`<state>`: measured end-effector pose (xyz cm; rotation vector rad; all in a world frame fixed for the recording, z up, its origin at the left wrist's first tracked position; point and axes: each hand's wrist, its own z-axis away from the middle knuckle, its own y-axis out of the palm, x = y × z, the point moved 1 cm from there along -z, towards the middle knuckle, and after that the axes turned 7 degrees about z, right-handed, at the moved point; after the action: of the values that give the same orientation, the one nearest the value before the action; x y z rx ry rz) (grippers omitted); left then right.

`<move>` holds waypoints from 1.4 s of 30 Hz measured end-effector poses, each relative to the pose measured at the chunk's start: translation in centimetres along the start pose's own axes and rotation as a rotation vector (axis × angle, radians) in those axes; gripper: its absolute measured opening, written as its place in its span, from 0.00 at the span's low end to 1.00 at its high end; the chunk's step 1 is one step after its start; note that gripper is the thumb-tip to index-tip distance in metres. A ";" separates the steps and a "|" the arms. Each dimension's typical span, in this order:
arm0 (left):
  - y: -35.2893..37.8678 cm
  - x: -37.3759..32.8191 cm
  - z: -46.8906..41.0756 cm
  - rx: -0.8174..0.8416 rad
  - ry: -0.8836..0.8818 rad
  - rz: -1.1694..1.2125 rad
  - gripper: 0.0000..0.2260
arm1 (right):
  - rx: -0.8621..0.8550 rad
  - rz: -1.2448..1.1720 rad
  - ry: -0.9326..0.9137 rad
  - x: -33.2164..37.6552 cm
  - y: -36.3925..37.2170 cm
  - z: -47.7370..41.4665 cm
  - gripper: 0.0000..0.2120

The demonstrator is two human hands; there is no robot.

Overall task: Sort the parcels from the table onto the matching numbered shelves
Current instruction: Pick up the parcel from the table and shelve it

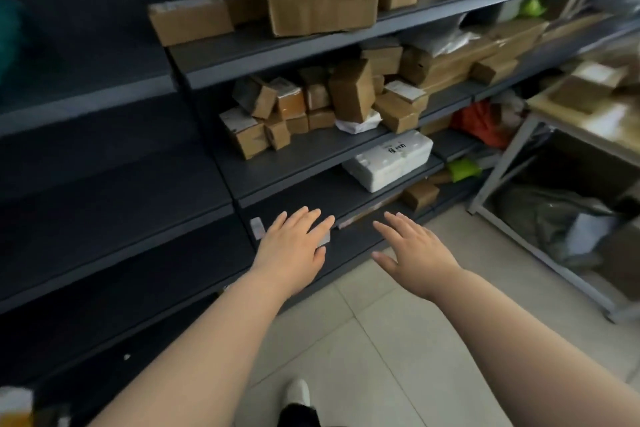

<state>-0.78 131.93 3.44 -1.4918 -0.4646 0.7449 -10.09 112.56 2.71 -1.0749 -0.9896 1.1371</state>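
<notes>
Dark shelves (304, 163) of parcels (351, 90), left hand (294, 246), right hand (415, 250) empty, outstretched

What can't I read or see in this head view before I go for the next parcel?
Head view only:
- Shelf numbers: the small tag on the shelf edge is too blurred to read, and the left hand partly covers another.
- Writing on the white foam box: too small and blurred to read.
- Table and the parcel on it: motion-blurred and cut off by the right edge, so no label is readable.
</notes>
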 end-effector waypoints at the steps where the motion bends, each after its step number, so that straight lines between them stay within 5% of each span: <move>1: 0.0 0.2 -1.4 0.008 0.033 0.001 0.25 | -0.007 -0.016 0.037 -0.4 -0.2 -0.4 0.30; 15: -0.8 -5.5 -19.2 0.011 0.499 0.019 0.26 | -0.228 -0.153 0.443 -8.4 -3.0 -5.3 0.29; 42: 3.0 -47.2 -48.5 0.023 0.779 0.013 0.26 | -0.231 -0.171 0.834 -54.0 -7.7 2.4 0.29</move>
<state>-0.68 64.20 5.64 -1.6272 0.1457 0.1347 -19.18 58.89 7.58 -1.4442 -0.5265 0.3528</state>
